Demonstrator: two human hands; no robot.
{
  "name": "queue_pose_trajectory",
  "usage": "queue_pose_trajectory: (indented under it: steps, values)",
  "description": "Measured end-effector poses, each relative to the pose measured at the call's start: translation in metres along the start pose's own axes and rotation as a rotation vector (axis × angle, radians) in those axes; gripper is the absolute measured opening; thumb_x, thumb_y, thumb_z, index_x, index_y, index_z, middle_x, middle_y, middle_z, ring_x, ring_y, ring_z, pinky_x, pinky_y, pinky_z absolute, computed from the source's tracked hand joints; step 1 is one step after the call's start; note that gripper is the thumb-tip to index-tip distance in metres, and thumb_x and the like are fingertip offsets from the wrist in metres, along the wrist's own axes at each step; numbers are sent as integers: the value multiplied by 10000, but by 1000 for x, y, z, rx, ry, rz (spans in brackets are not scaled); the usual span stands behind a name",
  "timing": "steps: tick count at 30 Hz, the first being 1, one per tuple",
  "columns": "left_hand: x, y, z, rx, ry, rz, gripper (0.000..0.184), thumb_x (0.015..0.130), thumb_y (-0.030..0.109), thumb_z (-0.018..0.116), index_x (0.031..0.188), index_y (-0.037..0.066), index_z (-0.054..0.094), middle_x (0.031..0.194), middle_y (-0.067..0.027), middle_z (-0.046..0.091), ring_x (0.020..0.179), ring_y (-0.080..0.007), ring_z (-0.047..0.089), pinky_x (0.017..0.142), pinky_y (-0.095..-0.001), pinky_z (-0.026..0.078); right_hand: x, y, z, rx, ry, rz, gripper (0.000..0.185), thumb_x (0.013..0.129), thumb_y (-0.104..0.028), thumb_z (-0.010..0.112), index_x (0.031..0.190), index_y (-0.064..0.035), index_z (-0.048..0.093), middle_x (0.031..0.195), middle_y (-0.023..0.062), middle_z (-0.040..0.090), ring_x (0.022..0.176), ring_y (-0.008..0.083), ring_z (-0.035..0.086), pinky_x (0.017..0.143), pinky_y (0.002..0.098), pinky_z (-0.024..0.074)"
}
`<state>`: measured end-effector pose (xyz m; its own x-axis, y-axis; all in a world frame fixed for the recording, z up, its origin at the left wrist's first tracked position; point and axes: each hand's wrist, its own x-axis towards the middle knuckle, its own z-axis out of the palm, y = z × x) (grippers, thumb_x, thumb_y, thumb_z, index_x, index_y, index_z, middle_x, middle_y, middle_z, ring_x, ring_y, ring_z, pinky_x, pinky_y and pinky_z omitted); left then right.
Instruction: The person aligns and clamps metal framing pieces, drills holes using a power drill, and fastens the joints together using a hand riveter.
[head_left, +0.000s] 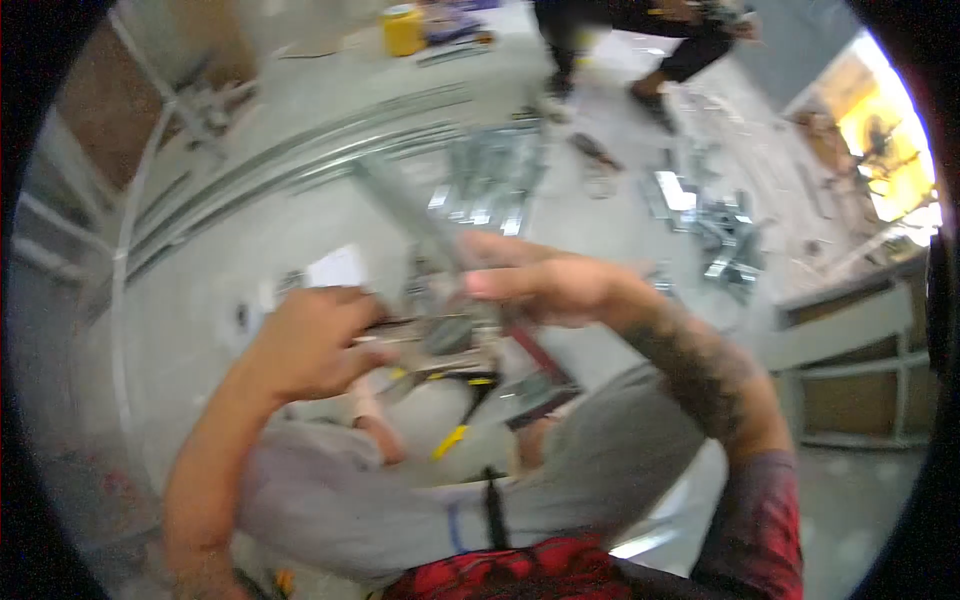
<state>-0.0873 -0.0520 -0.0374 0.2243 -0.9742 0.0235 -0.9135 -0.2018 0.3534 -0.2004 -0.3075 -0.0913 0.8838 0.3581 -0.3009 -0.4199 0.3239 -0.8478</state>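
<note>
My right hand [540,282] is closed around a grey metal strip [412,212], which slants up and away to the left and is smeared by motion. Opposite it, my left hand [318,342] has its fingers curled together. A thin dark piece shows by those fingertips, too blurred to name. Below and between the hands sits a rounded grey object [448,336] on the floor. Nearer my lap lies a tool with black and yellow handles [468,412]. Under my right wrist is a long red piece [540,356], partly hidden.
Long metal profiles [300,160] lie across the floor at the left. Short metal pieces [490,175] are laid side by side beyond my hands, with a loose pile of brackets [725,235] at the right. A yellow tub [404,30] and another person [650,35] are farther back.
</note>
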Motion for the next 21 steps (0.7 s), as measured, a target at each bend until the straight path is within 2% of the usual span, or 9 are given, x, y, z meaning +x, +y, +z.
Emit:
queue_pose_trajectory:
  steps: [3, 5, 7, 11, 14, 16, 18, 19, 21]
  values:
    - [3, -6, 3, 70, 80, 27, 491, 761, 535, 659, 793, 50, 599, 726, -121, 624, 685, -330, 629, 611, -419, 488, -20, -33, 22, -120, 42, 24, 771, 854, -462, 686, 1393, -31, 341, 1207, 122, 521, 1123, 219, 494, 950, 323, 419]
    - [10, -6, 12, 93, 130, 63, 517, 739, 563, 657, 780, 52, 595, 706, -115, 617, 668, -324, 626, 596, -421, 485, -12, -28, 17, -14, -112, -13, 722, 912, -353, 627, 1451, -32, 268, 1286, 118, 481, 1180, 199, 483, 955, 351, 434]
    - [6, -11, 10, 150, 157, 92, 567, 698, 622, 643, 761, 62, 587, 649, -96, 596, 608, -308, 611, 540, -410, 470, -8, -18, 12, -1, -76, -18, 722, 915, -348, 624, 1456, -34, 263, 1289, 124, 480, 1183, 196, 483, 952, 344, 439]
    - [5, -11, 14, 172, 198, 123, 529, 736, 611, 622, 742, 84, 571, 599, -73, 587, 547, -286, 600, 482, -382, 459, -12, -23, 17, 6, -79, -21, 729, 924, -336, 614, 1473, -35, 241, 1263, 123, 512, 1177, 187, 496, 973, 327, 427]
    - [6, -11, 17, 167, 194, 66, 524, 736, 599, 632, 735, 79, 570, 619, -90, 596, 573, -299, 608, 499, -390, 462, -6, -17, 13, 46, -59, -11, 724, 927, -348, 612, 1473, -44, 247, 1249, 120, 532, 1142, 186, 530, 971, 335, 424]
    - [4, -16, 21, 135, 176, 29, 514, 753, 583, 637, 740, 73, 574, 625, -104, 596, 583, -317, 606, 509, -401, 461, 2, -10, 3, -148, 70, -47, 846, 859, -515, 658, 1439, -30, 278, 1055, 104, 538, 945, 168, 565, 779, 301, 483]
    - [4, -21, 28, 62, 173, -91, 470, 812, 523, 646, 756, 60, 588, 640, -154, 589, 611, -374, 595, 536, -438, 456, -9, -29, 3, -330, 119, 40, 908, 842, -575, 643, 1456, -23, 264, 1118, 195, 543, 988, 218, 565, 802, 325, 481]
    - [2, -30, 35, 31, 175, -196, 449, 845, 492, 639, 766, 52, 592, 650, -173, 592, 625, -399, 590, 548, -452, 451, -10, -27, -2, -452, 233, -128, 895, 845, -613, 612, 1435, -12, 309, 1135, 246, 548, 1033, 253, 557, 841, 353, 472]
    - [1, -35, 32, -109, 226, -341, 471, 910, 462, 580, 835, -3, 569, 664, -205, 589, 592, -422, 566, 556, -440, 441, -10, -30, -13, -851, 597, -560, 650, 872, -471, 648, 1319, -41, 453, 1109, 195, 569, 1055, 269, 562, 871, 359, 467]
